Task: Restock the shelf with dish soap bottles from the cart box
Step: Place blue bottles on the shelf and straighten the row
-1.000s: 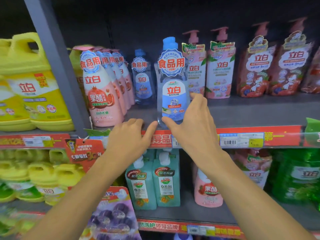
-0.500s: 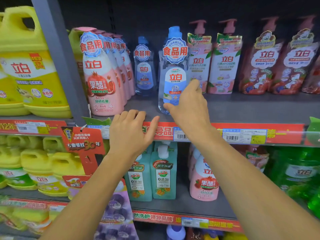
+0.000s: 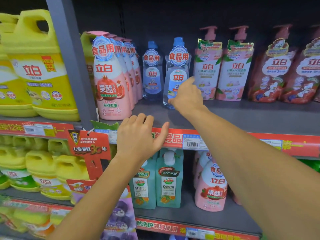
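Note:
A clear blue dish soap bottle [image 3: 176, 70] with a blue cap stands on the grey shelf [image 3: 242, 116], tilted slightly. My right hand [image 3: 187, 97] holds its lower part, thumb at the base and fingers round the right side. A second identical blue bottle [image 3: 152, 71] stands just to its left, further back. My left hand [image 3: 141, 134] rests on the shelf's front edge, over the red price strip, with its fingers loosely bent and nothing in it. The cart and box are out of view.
Pink vinegar soap bottles [image 3: 109, 78] line up left of the blue ones, pink pump bottles [image 3: 207, 70] to the right, red pouches [image 3: 275, 71] farther right. Yellow jugs [image 3: 39, 66] fill the left bay. A grey upright post [image 3: 69, 59] divides the bays. Green bottles [image 3: 168, 182] stand below.
My right hand has pushed the blue bottle further back on the shelf, beside the pump bottles. My left hand has stayed at the shelf edge. The view has shifted slightly.

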### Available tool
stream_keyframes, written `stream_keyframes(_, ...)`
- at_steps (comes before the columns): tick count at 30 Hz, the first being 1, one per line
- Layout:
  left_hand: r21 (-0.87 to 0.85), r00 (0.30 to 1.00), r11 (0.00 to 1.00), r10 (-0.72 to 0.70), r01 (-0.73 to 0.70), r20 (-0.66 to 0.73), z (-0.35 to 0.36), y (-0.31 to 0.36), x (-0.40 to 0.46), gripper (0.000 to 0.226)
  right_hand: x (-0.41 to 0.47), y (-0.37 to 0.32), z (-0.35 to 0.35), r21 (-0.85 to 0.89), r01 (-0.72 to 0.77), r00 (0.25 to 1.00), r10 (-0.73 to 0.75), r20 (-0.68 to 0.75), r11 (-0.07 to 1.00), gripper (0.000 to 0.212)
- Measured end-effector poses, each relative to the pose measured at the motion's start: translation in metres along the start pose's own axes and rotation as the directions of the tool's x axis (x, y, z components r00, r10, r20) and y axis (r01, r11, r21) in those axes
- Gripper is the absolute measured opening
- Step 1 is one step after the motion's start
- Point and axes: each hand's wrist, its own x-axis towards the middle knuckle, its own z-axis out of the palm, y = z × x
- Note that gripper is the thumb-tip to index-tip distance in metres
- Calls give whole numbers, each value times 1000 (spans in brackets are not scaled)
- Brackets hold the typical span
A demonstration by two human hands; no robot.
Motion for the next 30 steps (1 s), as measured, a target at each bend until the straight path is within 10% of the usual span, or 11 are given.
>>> stream_keyframes(23, -10, 983, 994, 106, -109, -149, 13, -10, -6, 52, 62, -7, 32, -227, -101, 994, 110, 27, 969, 55)
stream_keyframes(30, 10, 982, 989, 146, -145, -123, 13, -12, -4, 53, 42, -7, 17, -686, 152, 962, 53, 267, 711, 49)
